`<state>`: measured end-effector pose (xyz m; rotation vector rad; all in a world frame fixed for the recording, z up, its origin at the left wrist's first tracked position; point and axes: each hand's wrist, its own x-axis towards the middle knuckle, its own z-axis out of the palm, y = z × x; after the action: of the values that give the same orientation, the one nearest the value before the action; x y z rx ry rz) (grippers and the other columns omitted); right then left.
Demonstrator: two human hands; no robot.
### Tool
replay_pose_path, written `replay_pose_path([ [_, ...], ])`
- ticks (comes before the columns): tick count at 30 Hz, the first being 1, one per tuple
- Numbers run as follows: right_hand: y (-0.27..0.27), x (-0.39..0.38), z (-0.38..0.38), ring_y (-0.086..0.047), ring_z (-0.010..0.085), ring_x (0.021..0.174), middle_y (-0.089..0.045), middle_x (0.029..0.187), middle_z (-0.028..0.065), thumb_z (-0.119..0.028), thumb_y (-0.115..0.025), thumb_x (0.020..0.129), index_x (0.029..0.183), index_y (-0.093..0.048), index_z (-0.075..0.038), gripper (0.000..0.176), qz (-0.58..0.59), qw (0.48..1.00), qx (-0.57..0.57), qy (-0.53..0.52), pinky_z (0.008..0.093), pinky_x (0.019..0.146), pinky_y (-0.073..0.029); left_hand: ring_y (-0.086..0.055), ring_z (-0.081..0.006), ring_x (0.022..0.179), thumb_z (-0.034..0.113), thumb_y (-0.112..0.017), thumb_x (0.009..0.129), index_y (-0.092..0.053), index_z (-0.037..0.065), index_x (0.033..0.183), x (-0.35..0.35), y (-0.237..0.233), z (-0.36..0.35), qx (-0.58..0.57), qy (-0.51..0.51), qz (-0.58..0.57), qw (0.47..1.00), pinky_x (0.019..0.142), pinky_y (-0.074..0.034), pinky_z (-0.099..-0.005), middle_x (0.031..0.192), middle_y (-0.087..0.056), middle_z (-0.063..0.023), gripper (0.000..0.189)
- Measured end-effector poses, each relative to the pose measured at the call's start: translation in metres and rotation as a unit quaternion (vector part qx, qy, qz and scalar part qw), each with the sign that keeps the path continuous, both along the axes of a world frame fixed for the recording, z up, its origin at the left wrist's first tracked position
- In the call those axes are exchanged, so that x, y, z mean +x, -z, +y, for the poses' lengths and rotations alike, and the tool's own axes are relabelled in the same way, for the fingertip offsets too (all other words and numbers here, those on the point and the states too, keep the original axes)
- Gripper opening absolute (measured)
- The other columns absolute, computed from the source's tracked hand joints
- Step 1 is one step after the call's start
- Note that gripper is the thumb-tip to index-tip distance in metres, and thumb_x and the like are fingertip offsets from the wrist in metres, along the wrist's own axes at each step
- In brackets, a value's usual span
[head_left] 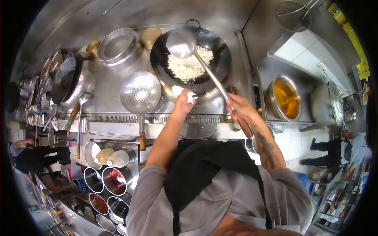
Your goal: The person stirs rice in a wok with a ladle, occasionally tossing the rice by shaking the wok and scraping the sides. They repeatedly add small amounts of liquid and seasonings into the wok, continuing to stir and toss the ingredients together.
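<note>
Gripping the near handle of the wok [217, 53] through a white cloth [190, 95], the left hand [184, 103] is closed tight. The right hand [239, 108] is clamped on the long handle of a ladle [208, 72], its bowl over the white rice [188, 67] heaped inside the wok. Left of the wok a perforated skimmer [140, 93] rests on the tabletop [106, 84]; right of the wok stands a pot of orange liquid [284, 98].

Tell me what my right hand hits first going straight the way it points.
Your right hand would probably meet the wok rim first, along the ladle it grips; depth unclear.
</note>
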<state>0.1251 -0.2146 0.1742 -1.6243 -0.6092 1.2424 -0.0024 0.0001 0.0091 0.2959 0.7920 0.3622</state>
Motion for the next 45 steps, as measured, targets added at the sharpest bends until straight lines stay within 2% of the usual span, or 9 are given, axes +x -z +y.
replay_pose_path([
  [2, 0.035, 0.012, -0.008, -0.045, 0.0057, 0.040, -0.049, 0.066, -0.0020, -0.021, -0.052, 0.097, 0.118, -0.054, -0.005, 0.026, 0.032, 0.999, -0.038, -0.015, 0.0202, 0.034, -0.034, -0.056, -0.0203, 0.070, 0.016, -0.057, 0.084, -0.052, 0.011, 0.092, -0.001, 0.005, 0.002, 0.003, 0.004, -0.025, 1.000, 0.046, -0.041, -0.0295, 0.084, -0.058, -0.0070, 0.010],
  [7, 0.034, 0.005, 0.028, -0.043, 0.0060, 0.041, -0.046, 0.061, -0.0025, -0.017, -0.052, 0.096, 0.131, -0.048, -0.003, 0.038, -0.258, 0.965, -0.043, -0.033, 0.0217, 0.037, -0.035, -0.055, -0.0200, 0.068, 0.016, -0.056, 0.085, -0.051, 0.010, 0.093, -0.002, 0.009, 0.000, 0.007, -0.001, -0.012, 1.000, 0.046, -0.042, -0.0290, 0.082, -0.057, -0.0070, 0.011],
  [13, 0.067, 0.034, 0.009, -0.041, 0.0056, 0.041, -0.047, 0.061, -0.0033, -0.018, -0.055, 0.095, 0.131, -0.050, -0.001, 0.040, -0.153, 0.987, -0.042, -0.028, 0.0223, 0.038, -0.034, -0.054, -0.0178, 0.066, 0.016, -0.056, 0.085, -0.051, 0.011, 0.092, -0.003, 0.000, -0.007, 0.003, 0.001, -0.003, 1.000, 0.045, -0.041, -0.0283, 0.079, -0.056, -0.0045, 0.010],
  [21, 0.057, 0.087, 0.016, -0.050, 0.0146, 0.041, -0.053, 0.056, 0.0053, -0.025, -0.060, 0.092, 0.130, -0.049, 0.004, 0.049, -0.365, 0.925, -0.047, 0.091, 0.0315, 0.040, -0.042, -0.054, -0.0175, 0.062, 0.016, -0.058, 0.084, -0.052, 0.013, 0.090, 0.001, 0.000, -0.002, 0.007, 0.000, -0.005, 1.000, 0.044, -0.041, -0.0283, 0.076, -0.055, -0.0045, 0.009],
  [28, 0.092, 0.040, 0.090, -0.049, 0.0130, 0.044, -0.051, 0.064, 0.0046, -0.022, -0.056, 0.094, 0.123, -0.052, 0.001, 0.037, -0.153, 0.987, -0.037, 0.029, 0.0311, 0.038, -0.039, -0.055, -0.0189, 0.066, 0.015, -0.060, 0.082, -0.052, 0.013, 0.091, 0.000, 0.001, 0.005, -0.008, 0.030, -0.006, 1.000, 0.044, -0.043, -0.0294, 0.079, -0.057, -0.0058, 0.012],
  [32, 0.060, 0.029, 0.019, -0.053, 0.0165, 0.047, -0.055, 0.065, 0.0052, -0.017, -0.056, 0.094, 0.121, -0.052, -0.003, 0.032, -0.265, 0.955, -0.024, -0.132, 0.0308, 0.044, -0.044, -0.055, -0.0193, 0.066, 0.015, -0.060, 0.083, -0.052, 0.012, 0.090, 0.001, 0.007, 0.007, -0.008, 0.025, -0.005, 1.000, 0.045, -0.043, -0.0292, 0.078, -0.056, -0.0061, 0.011],
  [34, 0.047, 0.048, -0.031, -0.062, 0.0286, 0.060, -0.061, 0.073, 0.0164, -0.018, -0.054, 0.093, 0.129, -0.050, -0.002, 0.039, -0.481, 0.853, 0.091, -0.181, 0.0410, 0.058, -0.050, -0.055, -0.0198, 0.066, 0.015, -0.060, 0.083, -0.052, 0.011, 0.090, 0.003, 0.009, 0.008, -0.002, 0.029, -0.007, 1.000, 0.045, -0.043, -0.0294, 0.078, -0.056, -0.0065, 0.011],
  [37, -0.006, 0.046, -0.056, -0.063, 0.0407, 0.076, -0.064, 0.083, 0.0250, -0.016, -0.052, 0.092, 0.127, -0.049, 0.000, 0.038, -0.563, 0.789, -0.147, -0.196, 0.0488, 0.069, -0.050, -0.055, -0.0207, 0.066, 0.016, -0.056, 0.086, -0.052, 0.010, 0.091, 0.002, 0.010, 0.001, 0.002, 0.012, -0.020, 1.000, 0.046, -0.043, -0.0300, 0.077, -0.056, -0.0079, 0.009],
  [45, -0.026, 0.030, -0.063, -0.063, 0.0409, 0.080, -0.064, 0.082, 0.0257, -0.016, -0.053, 0.092, 0.126, -0.050, 0.001, 0.039, -0.578, 0.798, -0.078, -0.150, 0.0493, 0.073, -0.050, -0.055, -0.0206, 0.063, 0.018, -0.050, 0.091, -0.052, 0.010, 0.094, -0.045, -0.113, -0.082, -0.073, -0.006, 0.007, 0.997, 0.045, -0.043, -0.0283, 0.078, -0.056, -0.0074, 0.008],
])
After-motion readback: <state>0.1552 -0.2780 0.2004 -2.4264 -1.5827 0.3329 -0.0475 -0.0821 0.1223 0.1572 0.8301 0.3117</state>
